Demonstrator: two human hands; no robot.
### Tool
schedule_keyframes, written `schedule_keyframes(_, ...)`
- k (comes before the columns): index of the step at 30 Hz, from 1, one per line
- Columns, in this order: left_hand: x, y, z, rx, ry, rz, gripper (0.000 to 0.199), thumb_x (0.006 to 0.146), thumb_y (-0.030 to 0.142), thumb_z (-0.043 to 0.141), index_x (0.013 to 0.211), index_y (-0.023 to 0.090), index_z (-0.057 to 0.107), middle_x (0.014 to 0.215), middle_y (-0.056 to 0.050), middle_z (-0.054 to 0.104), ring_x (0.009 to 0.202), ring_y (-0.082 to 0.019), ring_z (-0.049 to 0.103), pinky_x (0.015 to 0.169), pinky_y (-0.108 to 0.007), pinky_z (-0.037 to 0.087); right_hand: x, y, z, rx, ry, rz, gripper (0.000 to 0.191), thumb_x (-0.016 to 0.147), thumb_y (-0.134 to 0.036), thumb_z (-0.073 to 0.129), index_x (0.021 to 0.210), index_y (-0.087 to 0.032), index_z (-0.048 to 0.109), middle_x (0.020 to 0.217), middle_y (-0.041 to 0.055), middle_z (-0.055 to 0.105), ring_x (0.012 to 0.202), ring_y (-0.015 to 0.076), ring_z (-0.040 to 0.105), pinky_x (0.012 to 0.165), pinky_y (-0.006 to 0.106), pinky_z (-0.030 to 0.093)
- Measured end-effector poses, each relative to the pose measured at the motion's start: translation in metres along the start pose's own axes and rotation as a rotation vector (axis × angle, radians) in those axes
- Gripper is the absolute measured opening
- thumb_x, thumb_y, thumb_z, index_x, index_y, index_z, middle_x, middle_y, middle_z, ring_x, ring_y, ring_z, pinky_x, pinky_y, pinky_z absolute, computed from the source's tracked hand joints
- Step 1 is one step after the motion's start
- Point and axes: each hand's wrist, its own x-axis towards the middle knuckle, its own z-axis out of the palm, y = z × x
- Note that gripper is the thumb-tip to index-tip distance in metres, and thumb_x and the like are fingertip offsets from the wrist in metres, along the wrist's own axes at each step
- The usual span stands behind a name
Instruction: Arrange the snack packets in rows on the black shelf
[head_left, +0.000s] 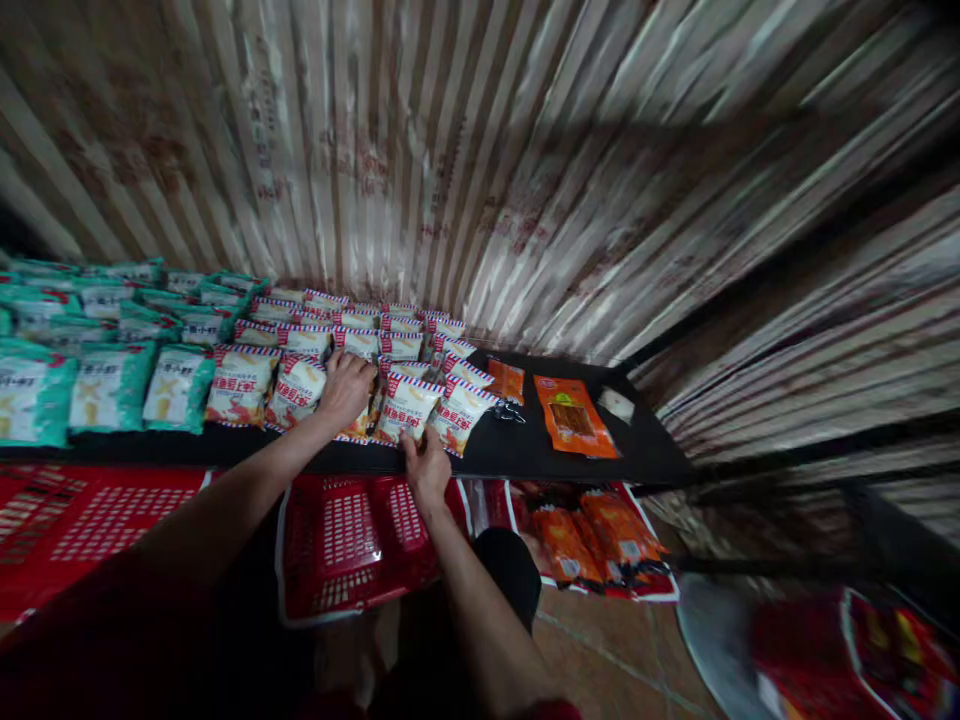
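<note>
A long black shelf [499, 458] runs across the view, crowded with snack packets, and a person's two bare hands work at the middle of its front edge. The right hand [427, 468] reaches up over that edge, partly curled, its thumb and fingers against the bottom of a red-and-white packet [409, 402] standing tilted at the front of the shelf; whether it pinches the packet or only touches it, I cannot tell. The left hand [349, 385] is bent, palm down, over another red-and-white packet [358, 428] in the shelf's front row; its fingertips are hidden, so its grip cannot be told. More red-and-white packets stand in rows on the middle of the shelf, and green-and-white packets [180, 388] fill its left end. Toward the shelf's right end lie a large orange packet [574, 415], a smaller orange packet [506, 380] and a small white item [616, 404]. Below the shelf's front edge sit red baskets [349, 530], the right-hand one holding orange packets [619, 525]. Striped sheeting [390, 150] hangs behind the shelf.
</note>
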Motion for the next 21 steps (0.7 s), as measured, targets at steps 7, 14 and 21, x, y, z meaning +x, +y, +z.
schedule_keyframes(7,-0.003,-0.003,0.002,-0.118,0.024,-0.028,0.029,0.082,0.01,0.041,0.098,0.017,0.065,0.091,-0.009,0.066,0.093,-0.024,0.057,0.1,-0.047,0.032,0.002,-0.005,0.003,-0.004,0.008,-0.009,0.04,0.085,-0.044,0.051,0.115,-0.019,0.057,0.096,0.0055,0.068,0.085,0.0208,0.063,0.071,0.027,0.042)
schedule_keyframes(14,-0.006,0.0,0.009,-0.115,0.075,-0.065,0.027,0.085,0.014,0.041,0.099,0.014,0.065,0.09,-0.011,0.065,0.092,-0.025,0.056,0.098,-0.046,0.036,0.004,-0.004,0.008,-0.015,-0.046,-0.057,0.035,0.085,-0.044,0.052,0.111,-0.021,0.057,0.093,0.0037,0.068,0.081,0.0195,0.062,0.068,0.027,0.042)
schedule_keyframes(21,-0.024,0.02,0.004,-0.231,0.193,-0.049,0.032,0.086,0.017,0.041,0.114,0.01,0.056,0.118,-0.015,0.057,0.118,-0.027,0.045,0.101,-0.046,0.037,0.01,0.001,0.007,0.024,-0.068,-0.093,0.029,0.084,-0.042,0.055,0.104,-0.021,0.059,0.093,0.0042,0.067,0.084,0.0202,0.062,0.071,0.028,0.044)
